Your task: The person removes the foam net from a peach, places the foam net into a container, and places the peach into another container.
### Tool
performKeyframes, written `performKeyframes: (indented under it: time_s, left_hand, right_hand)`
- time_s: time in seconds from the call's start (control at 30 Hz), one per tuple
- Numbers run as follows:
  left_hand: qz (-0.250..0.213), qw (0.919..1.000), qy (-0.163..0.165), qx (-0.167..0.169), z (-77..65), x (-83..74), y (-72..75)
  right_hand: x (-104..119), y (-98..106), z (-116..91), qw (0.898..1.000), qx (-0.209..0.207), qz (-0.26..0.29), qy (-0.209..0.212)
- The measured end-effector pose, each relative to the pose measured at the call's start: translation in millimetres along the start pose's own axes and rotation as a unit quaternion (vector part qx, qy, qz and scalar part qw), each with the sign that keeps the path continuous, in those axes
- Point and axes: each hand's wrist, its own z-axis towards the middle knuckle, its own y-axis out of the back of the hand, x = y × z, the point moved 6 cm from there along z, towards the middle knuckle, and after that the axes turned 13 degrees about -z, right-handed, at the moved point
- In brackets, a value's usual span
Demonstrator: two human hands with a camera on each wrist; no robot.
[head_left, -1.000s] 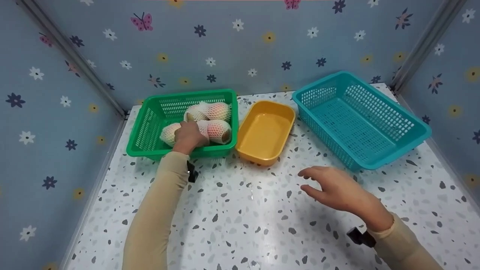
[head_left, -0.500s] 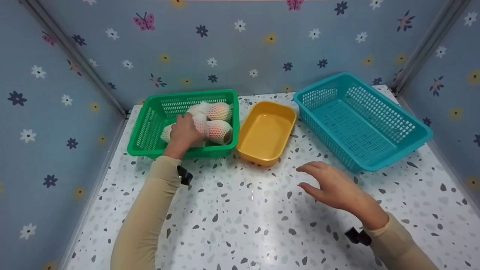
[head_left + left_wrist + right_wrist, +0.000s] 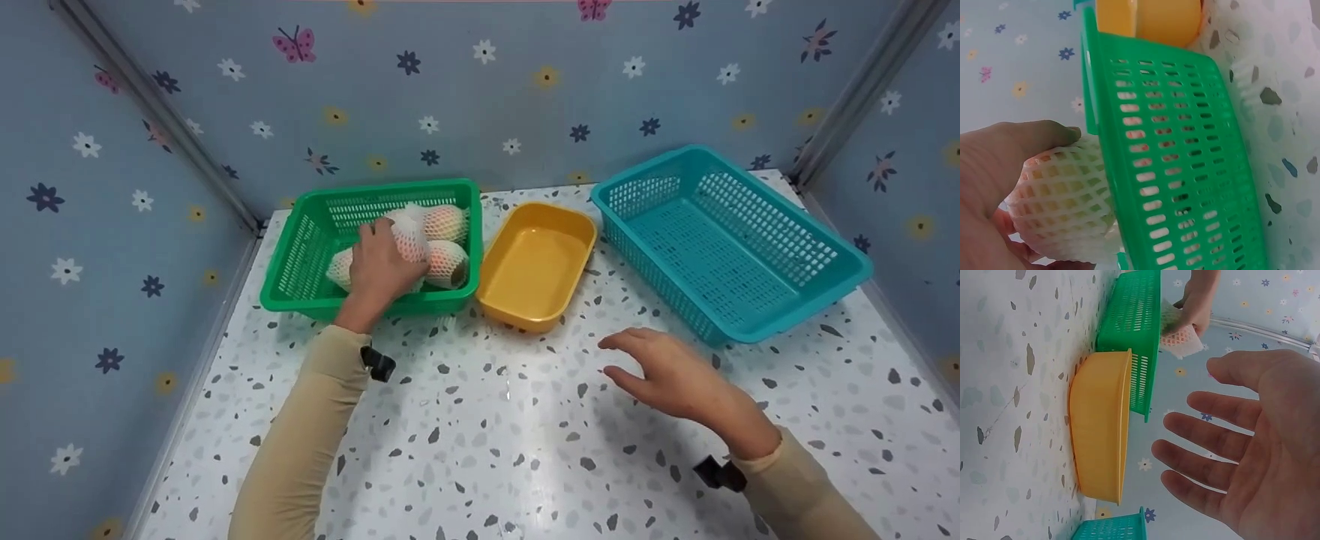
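The left grip (image 3: 380, 262) clasps a foam-netted fruit (image 3: 1067, 197) over the green basket (image 3: 315, 305) near the surface's (image 3: 480, 450) far-left corner; the right grip (image 3: 671, 375) is spread.

The green rectangular basket (image 3: 319, 306) and teal rectangular basket (image 3: 716, 255) look like smooth perforated plastic; the yellow oblong tray (image 3: 536, 262) is glossy plastic. The white foam netting (image 3: 1064, 208) looks matt and latticed; the white speckled table (image 3: 480, 450) is glossy, the beige sleeves (image 3: 304, 427) matt cloth, the grey corner strip (image 3: 866, 90) metallic.

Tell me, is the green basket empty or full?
Partly filled: the head view shows foam-netted fruits inside the green basket, its left end bare.
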Motion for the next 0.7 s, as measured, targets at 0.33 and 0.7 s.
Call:
performKeyframes:
  time_s: [0.33,0.7]
  left_hand:
    - [-0.041,0.9874,-0.111,-0.105,-27.7,-37.3,8.2]
    - [-0.087,0.9729,-0.172,-0.128,-72.4,-66.2,5.5]
  right_hand:
    - [-4.3,0.3,-0.2,1.000,-0.005,0.010,-0.001]
    - [-9.5,-1.6,-5.6,1.000,-0.004,0.009,-0.005]
